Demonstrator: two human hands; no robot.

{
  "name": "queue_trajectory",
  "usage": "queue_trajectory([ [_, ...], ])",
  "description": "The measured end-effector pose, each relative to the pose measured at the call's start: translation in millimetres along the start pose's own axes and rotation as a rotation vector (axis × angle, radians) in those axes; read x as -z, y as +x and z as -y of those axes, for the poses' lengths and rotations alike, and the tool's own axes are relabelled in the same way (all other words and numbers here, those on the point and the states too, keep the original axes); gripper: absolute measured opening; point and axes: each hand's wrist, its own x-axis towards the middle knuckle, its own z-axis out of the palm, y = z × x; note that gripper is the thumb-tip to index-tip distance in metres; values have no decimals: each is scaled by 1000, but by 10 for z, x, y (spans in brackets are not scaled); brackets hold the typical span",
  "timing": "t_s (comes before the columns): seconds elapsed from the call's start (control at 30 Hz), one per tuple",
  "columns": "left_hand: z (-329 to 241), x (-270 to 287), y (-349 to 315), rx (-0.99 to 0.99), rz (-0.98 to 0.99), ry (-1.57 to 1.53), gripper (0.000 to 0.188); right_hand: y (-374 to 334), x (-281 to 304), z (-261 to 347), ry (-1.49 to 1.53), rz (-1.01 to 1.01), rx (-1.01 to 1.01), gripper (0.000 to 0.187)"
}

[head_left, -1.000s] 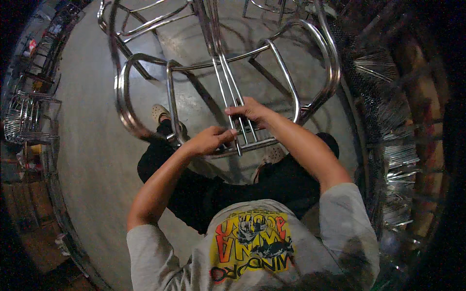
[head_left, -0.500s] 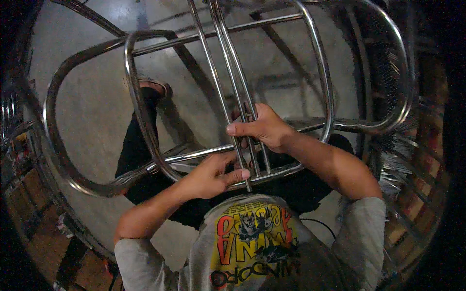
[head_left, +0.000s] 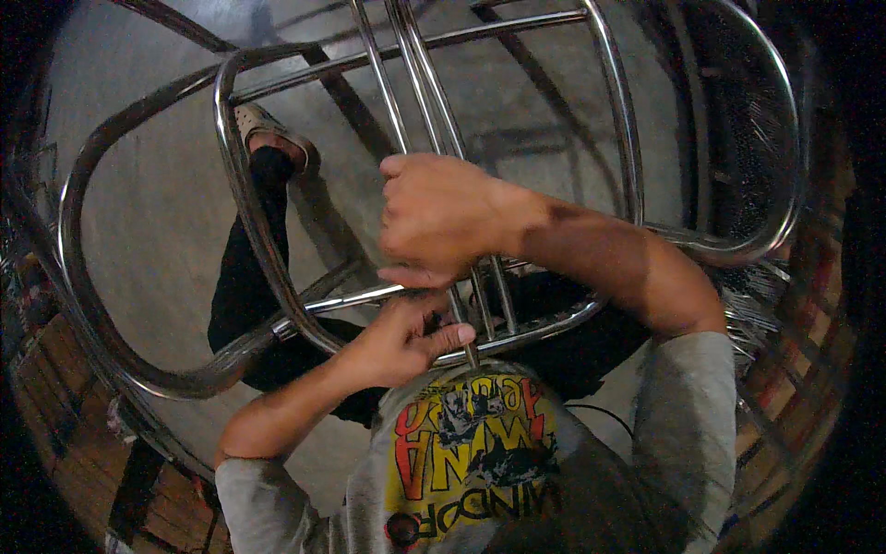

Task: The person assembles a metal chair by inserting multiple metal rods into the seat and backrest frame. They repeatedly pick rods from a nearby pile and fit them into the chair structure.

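Observation:
A frame of bent shiny metal tubes (head_left: 629,129) lies across my lap, with several slim straight rods running down its middle. My left hand (head_left: 401,340) grips the near end of the leftmost rod (head_left: 379,74), thumb on top, by the front crossbar. Over the rods lies my right hand (head_left: 443,217), its back turned up and its fingers curled to the left. Its palm side is hidden, so whether it holds anything does not show. Between that hand and the front crossbar, the lower part of another rod (head_left: 504,300) is visible.
Large tube loops reach out to the left (head_left: 66,208) and right (head_left: 792,138). A shod foot (head_left: 277,138) rests on the grey floor (head_left: 175,175) beyond the frame. Bundles of metal pieces (head_left: 752,309) stand at the right.
My right hand has turned over from pinching the rods to lying across them, back up, slightly higher and further left. My left hand keeps its grip. The frame has shifted slightly.

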Motion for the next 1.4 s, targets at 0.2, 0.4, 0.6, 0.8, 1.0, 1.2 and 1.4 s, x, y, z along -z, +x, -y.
queue_trajectory([
  [0.2, 92, -80, 27, -61, -151, -11, 31, 19, -68, -100, 5, -215, -17, 36],
  [0.4, -11, -44, 79, 167, -121, -109, 37, 62, -48, -167, -63, -82, -122, 23],
  [0.6, -9, -5, 67, 191, -81, -112, 37, 37, -42, -155, -29, -108, -113, 15],
  [0.8, 138, -55, 88, 74, -51, 77, 31, 44, -45, -112, 20, 44, -64, 20],
  [1.0, -150, -37, 28, 151, 54, 4, 52, -158, 197, 98, -108, -345, -202, 32],
  [1.2, -36, -372, -633, -196, -366, 1106, 47, -836, -27, 811, -181, -393, -539, 64],
  [1.4, 433, -344, -582, -505, -571, 1242, 33, -1026, -489, 1268, -110, -454, -753, 64],
])
